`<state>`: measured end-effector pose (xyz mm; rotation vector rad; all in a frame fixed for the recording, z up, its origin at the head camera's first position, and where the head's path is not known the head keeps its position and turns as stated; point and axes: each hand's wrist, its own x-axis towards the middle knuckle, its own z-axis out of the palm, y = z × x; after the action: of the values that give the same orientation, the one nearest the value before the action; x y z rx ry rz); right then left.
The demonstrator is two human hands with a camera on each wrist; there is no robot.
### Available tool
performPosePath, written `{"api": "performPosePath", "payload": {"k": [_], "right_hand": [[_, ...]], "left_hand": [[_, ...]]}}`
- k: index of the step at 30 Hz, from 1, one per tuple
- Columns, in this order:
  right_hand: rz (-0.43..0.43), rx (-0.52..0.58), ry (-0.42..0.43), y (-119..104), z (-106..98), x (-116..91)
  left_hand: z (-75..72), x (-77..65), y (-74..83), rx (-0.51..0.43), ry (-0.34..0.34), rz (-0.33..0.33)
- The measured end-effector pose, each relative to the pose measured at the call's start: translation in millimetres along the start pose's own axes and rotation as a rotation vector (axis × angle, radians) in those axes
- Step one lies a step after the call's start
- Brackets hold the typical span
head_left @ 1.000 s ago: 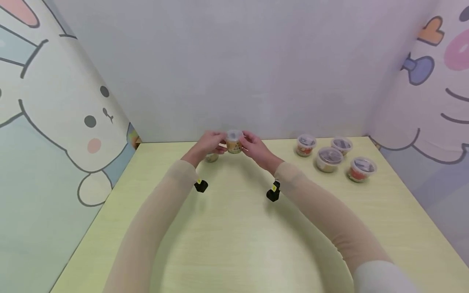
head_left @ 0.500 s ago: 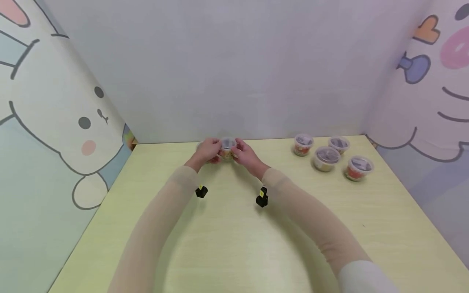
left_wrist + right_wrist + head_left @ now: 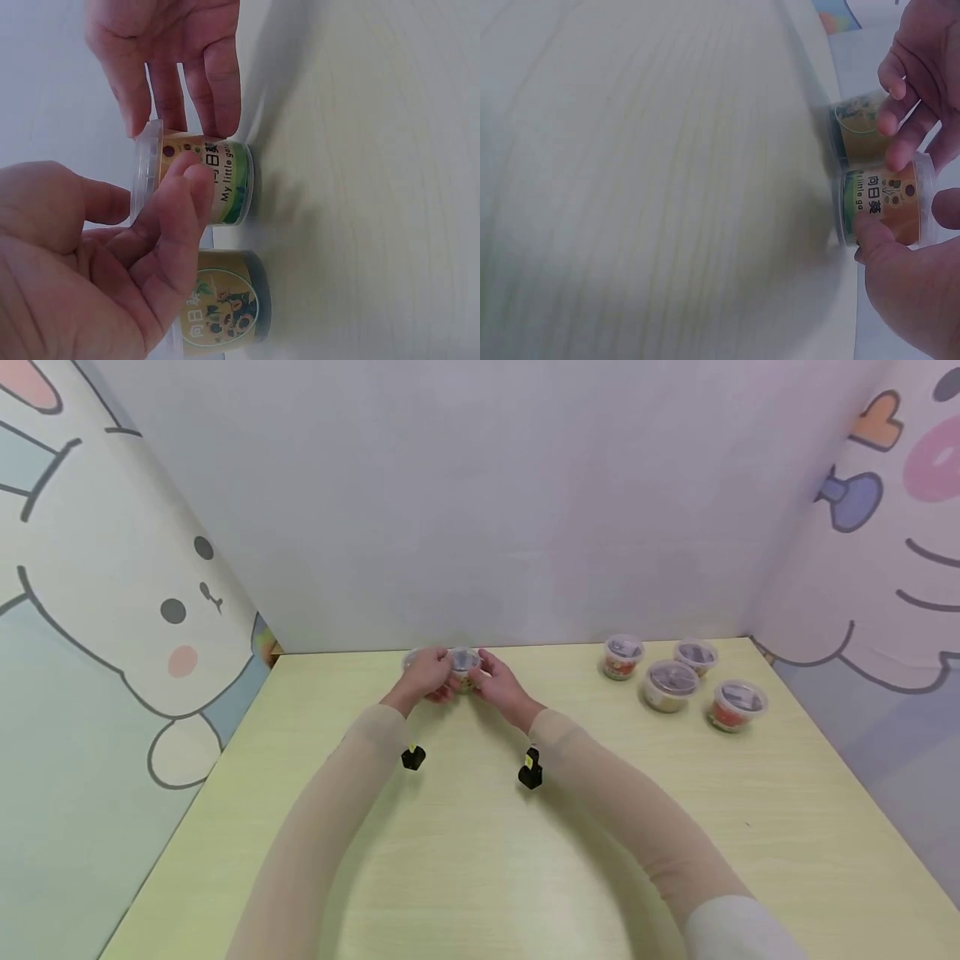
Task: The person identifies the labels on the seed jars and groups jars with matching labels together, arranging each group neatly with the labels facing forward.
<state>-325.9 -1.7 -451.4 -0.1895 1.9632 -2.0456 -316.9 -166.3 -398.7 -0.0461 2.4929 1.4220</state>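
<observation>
A small lidded plastic cup with a sunflower planting label stands at the back of the table. My right hand holds it from the right, with fingers on its side and the thumb by the lid. From the left, my left hand reaches to the same cup; its loosely bent fingers overlap the label and its thumb is at the lid rim. A second cup with a round sunflower picture stands right beside it, mostly hidden by my left hand in the head view.
Several more lidded cups stand at the back right, among them a red-labelled cup and a wider cup. A pale wall rises behind the table, with cartoon-printed panels on both sides.
The cup has come down and slightly left from a raised position, onto the table beside the second cup. Both hands moved with it, and the left hand's fingers have loosened.
</observation>
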Motion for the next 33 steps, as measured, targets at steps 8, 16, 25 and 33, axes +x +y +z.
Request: {"api": "performPosePath", "payload": {"k": [8, 16, 25, 33], "right_hand": [[0.033, -0.040, 0.006, -1.9, 3.9, -2.5], [0.096, -0.080, -0.009, -0.9, 5.0, -6.4], [0.111, -0.082, -0.026, 0.6, 1.2, -4.1], [0.123, -0.069, -0.037, 0.1, -0.1, -3.5]], "left_hand": [[1.7, 4.1, -5.4, 0.076, 0.028, 0.042], [1.4, 6.3, -5.2, 0.135, 0.037, 0.033], [4.1, 7.4, -4.8, 0.122, 0.043, 0.021], [3.9, 6.9, -4.7, 0.123, 0.037, 0.025]]}}
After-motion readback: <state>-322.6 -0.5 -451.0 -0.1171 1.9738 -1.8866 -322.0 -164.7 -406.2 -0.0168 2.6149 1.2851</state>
